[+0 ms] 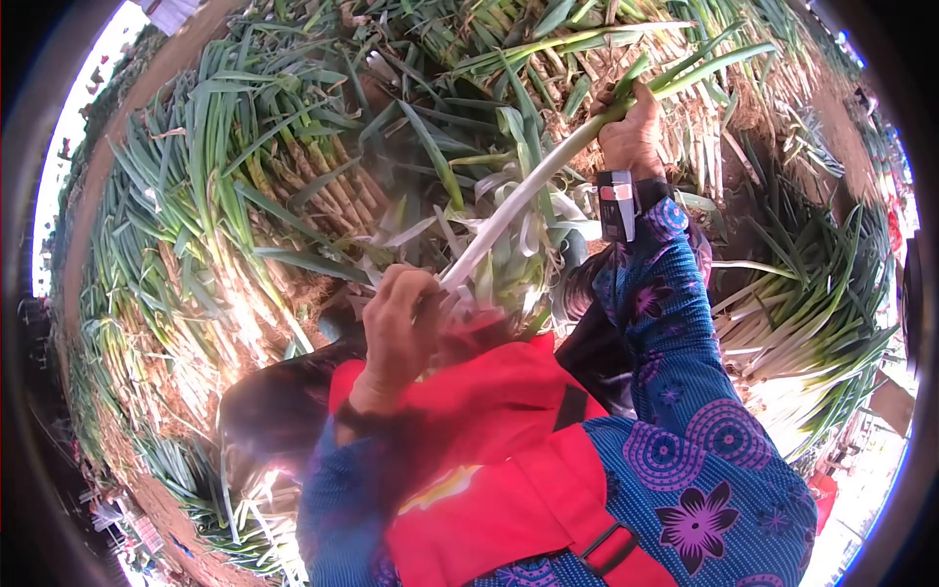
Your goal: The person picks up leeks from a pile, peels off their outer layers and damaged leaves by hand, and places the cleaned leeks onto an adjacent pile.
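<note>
A long green onion [528,191] slants across the middle of the view, its white root end low and its green leaves at the upper right. My right hand [631,137] is closed around it where the white stalk turns green. At the lower end, my left hand [396,318] is closed with curled fingers at the root end; the fingertips are partly hidden and slightly blurred. Loose peeled leaves [518,245] lie beneath the stalk, in front of my red apron [489,391].
Dirty, unpeeled green onions [323,186] lie in large heaps to the left and ahead. Cleaner, white-stalked onions [782,323] are piled on the right. My dark-clad knee [274,391] juts out at the left. A strip of brown ground [98,186] runs along the far left.
</note>
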Available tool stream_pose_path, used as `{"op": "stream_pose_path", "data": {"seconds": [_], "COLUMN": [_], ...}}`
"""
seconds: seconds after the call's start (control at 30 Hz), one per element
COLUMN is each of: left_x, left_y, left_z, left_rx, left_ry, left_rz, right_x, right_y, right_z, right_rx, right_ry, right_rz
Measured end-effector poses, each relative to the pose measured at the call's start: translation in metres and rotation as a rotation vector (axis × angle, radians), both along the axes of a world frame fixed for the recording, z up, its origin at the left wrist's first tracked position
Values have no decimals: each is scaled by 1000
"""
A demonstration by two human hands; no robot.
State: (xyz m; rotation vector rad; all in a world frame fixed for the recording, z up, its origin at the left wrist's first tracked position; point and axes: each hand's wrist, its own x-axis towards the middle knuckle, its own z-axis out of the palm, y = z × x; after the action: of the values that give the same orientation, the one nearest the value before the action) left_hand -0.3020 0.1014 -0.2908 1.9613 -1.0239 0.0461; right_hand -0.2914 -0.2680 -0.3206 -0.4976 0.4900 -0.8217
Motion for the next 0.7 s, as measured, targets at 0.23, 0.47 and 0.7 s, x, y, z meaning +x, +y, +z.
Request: {"op": "stream_pose_path", "data": {"seconds": [0.23, 0.47, 0.7], "left_x": [13, 54, 27], "left_y": [42, 62, -50], "left_z": [8, 19, -6], "left_rx": [-677, 144, 291], "left_ry": [907, -28, 70], "left_rz": [273, 235, 29], "right_x": [4, 7, 14], "right_y": [-5, 5, 15], "right_z": [-17, -14, -11], "right_rx": [133, 99, 179], "right_ry": [107, 3, -85], "right_rz": [-46, -14, -6]}}
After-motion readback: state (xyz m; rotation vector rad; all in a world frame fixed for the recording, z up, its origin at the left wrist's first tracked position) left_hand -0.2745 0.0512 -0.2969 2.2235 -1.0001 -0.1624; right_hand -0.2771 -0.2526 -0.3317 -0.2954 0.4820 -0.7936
